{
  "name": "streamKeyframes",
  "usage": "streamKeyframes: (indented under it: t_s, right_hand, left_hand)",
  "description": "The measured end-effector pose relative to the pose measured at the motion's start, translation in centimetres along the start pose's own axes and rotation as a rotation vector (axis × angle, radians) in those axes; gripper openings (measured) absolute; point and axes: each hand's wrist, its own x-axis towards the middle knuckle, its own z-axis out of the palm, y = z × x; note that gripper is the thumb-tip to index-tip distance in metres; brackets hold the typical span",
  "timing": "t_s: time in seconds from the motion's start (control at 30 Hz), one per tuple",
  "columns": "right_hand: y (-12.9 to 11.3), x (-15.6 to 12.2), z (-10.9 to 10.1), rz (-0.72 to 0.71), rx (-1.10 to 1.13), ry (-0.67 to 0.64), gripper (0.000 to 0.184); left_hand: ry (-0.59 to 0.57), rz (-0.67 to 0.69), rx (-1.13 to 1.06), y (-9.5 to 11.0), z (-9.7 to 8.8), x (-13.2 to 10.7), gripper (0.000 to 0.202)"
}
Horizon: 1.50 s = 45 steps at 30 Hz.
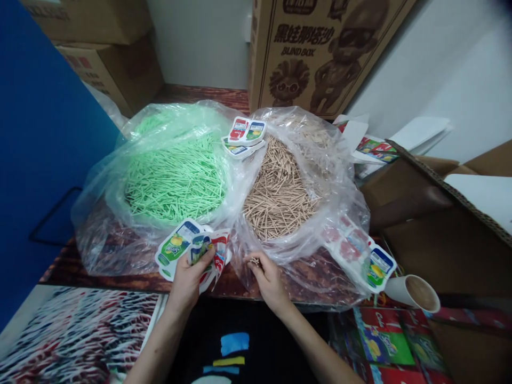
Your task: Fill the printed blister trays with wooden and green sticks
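My left hand (189,277) is closed on a folded printed card (176,246) with green Sprite and red panels, near the table's front edge. My right hand (269,280) pinches a small bundle of thin brown sticks (255,262), their ends showing above the fingers. Just beyond that hand lies a clear plastic bag of brown sticks (278,197). To its left, another clear bag holds a heap of light green sticks (176,176). Between the two bags rest a few more printed cards (247,132).
A stack of folded cards (80,330) fills a box at lower left. At right are a paper cup (414,293) on its side, red and green packs (384,336) and an open carton (448,229). A large cardboard box (304,69) stands behind the bags.
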Motion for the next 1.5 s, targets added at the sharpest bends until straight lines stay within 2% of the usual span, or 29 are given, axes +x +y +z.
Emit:
streamKeyframes:
  t_s: [0.4,0.63,0.87,1.2,1.5]
  right_hand:
    - [0.1,0.0,0.1,-0.006,0.027,0.021,0.018]
    - [-1.1,0.4,-0.4,-0.022,0.071,-0.058,0.019]
    - [-2.1,1.3,-0.5,-0.015,0.075,-0.055,0.018]
    - [-2.1,1.6,-0.2,-0.019,0.066,-0.049,0.017]
    - [-2.3,1.9,-0.3,-0.026,0.086,-0.028,0.016]
  left_hand:
    - [0.025,0.026,0.026,-0.3,-0.4,0.2,0.029]
    - [0.017,0.059,0.055,0.6,0.2,0.4,0.030]
    - [-0.007,0.043,0.107,1.0,0.7,0.9,0.030]
    - [-0.052,0.056,0.174,0.7,-0.3,1.7,0.028]
    - [-0.115,0.083,0.195,0.6,-0.1,1.9,0.024]
